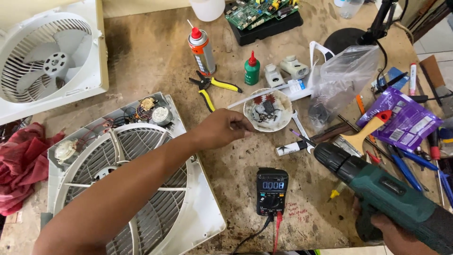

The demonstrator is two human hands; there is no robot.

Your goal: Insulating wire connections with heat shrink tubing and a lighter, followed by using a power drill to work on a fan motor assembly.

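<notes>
Green cordless drill (391, 193) with black chuck, tilted, bit aimed up and left, gripped at the handle in the right hand (401, 236) near the bench's (151, 56) front right corner. Small white bowl (268, 111), round and grimy, holding red-tipped bits and dark metal parts, upright at mid-bench. Left hand (222, 128) stretched across the bench, fingertips pinched together at the bowl's near left rim; anything between them too small to tell.
</notes>
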